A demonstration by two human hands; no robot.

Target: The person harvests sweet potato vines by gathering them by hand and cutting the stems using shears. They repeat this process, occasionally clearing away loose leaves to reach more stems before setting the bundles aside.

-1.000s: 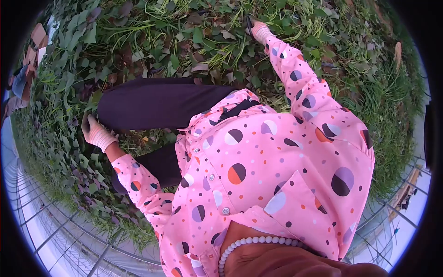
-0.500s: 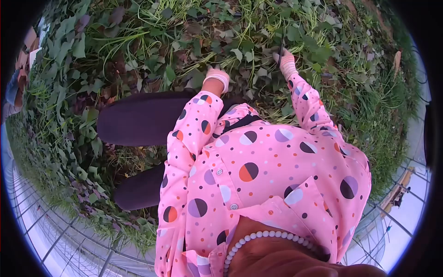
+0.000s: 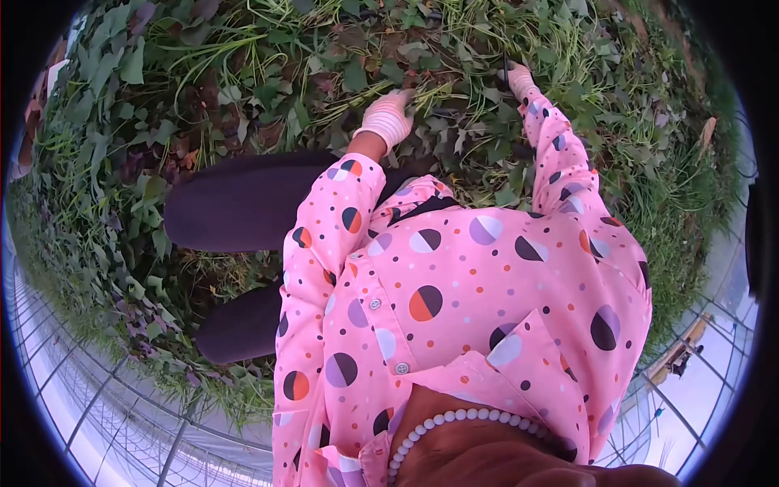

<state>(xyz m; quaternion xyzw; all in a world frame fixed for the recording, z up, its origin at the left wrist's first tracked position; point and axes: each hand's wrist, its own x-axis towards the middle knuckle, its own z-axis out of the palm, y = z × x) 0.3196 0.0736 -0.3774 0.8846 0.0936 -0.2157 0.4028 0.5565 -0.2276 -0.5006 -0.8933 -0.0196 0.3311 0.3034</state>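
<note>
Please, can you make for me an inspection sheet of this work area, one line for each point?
Surface: ground thick with green leaves and stems, some soil between.
Job's things: cut or loose stems cannot be told from growing ones; dark, thin tool at the right hand.
Clutter: pale brown, stick-like piece in the grass, right side.
Grippers: left hand among stems, fingers partly hidden; right hand grips the tool.
Cables: nothing seen clearly.
Surroundings: lattice of bars beyond the plants.

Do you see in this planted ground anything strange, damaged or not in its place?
One small thing: a pale brown piece, perhaps wood or a dried leaf, stands out against the green plants near the picture's right edge. I cannot tell what it is. Otherwise, nothing looks clearly spilled or broken.
</note>
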